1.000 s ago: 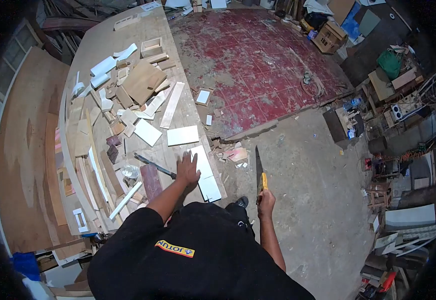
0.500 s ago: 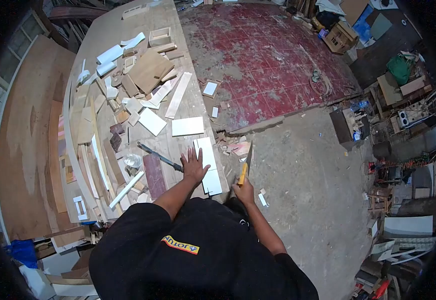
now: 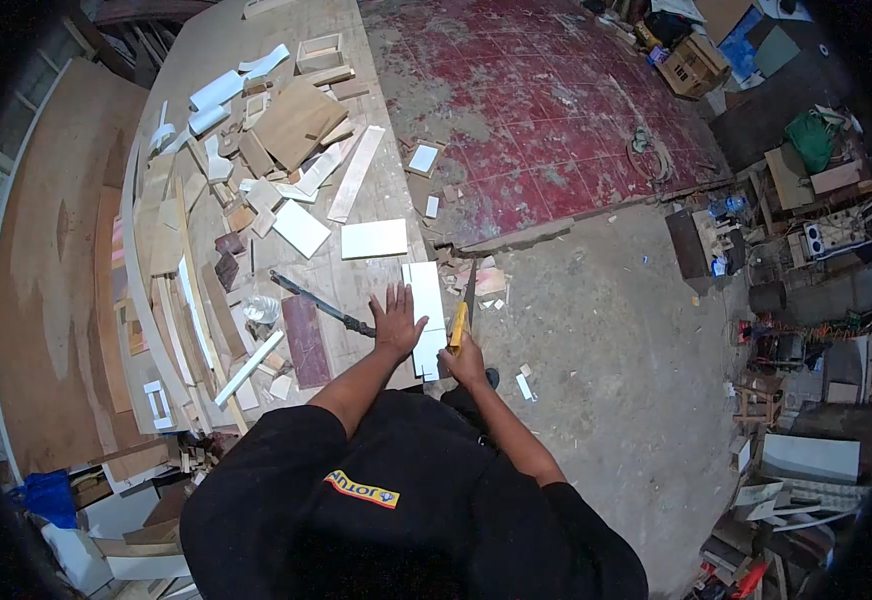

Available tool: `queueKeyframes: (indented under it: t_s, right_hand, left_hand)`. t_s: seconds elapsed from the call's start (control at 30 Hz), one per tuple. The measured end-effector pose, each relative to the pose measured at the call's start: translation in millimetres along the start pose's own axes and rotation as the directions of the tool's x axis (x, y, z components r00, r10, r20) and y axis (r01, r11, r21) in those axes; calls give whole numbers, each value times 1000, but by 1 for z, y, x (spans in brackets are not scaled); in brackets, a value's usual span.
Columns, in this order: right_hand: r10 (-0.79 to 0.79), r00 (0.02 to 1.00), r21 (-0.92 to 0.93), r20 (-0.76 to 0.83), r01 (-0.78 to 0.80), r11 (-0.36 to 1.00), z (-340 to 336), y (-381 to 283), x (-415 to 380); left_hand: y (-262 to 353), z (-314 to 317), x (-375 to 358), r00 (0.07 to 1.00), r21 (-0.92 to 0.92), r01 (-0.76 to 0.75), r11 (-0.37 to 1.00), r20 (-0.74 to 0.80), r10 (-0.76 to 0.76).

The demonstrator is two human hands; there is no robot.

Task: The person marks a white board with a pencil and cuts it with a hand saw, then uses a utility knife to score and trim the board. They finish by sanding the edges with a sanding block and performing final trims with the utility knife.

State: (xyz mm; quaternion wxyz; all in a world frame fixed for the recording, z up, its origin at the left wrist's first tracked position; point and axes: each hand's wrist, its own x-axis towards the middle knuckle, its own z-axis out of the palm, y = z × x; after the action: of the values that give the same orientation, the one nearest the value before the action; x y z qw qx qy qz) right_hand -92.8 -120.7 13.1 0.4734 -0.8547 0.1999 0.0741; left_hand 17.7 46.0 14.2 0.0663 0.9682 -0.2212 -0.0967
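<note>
While the white board (image 3: 424, 318) is pinned flat at the bench (image 3: 381, 190) edge by the spread left hand (image 3: 396, 322), the yellow-handled saw (image 3: 461, 318) is gripped in the right hand (image 3: 464, 362); long, light strokes are advised, fingers kept off the cut.

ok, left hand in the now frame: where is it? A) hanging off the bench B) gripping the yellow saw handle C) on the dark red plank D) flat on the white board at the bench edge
D: the left hand lies spread flat on the white board at the workbench edge, while the right hand grips the yellow-handled saw beside it.
</note>
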Motion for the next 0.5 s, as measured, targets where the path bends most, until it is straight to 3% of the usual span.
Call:
queueKeyframes:
  t_s: [0.23, 0.5]
  right_hand:
    - [-23, 992, -97, -123, 11, 995, -7, 7, 12]
    - [174, 983, 269, -62, -152, 951, 1, 22, 45]
  left_hand:
    - [22, 1, 9, 1000, 12, 22, 1000, -10, -22]
    - [30, -13, 17, 989, -85, 139, 987, 59, -134]
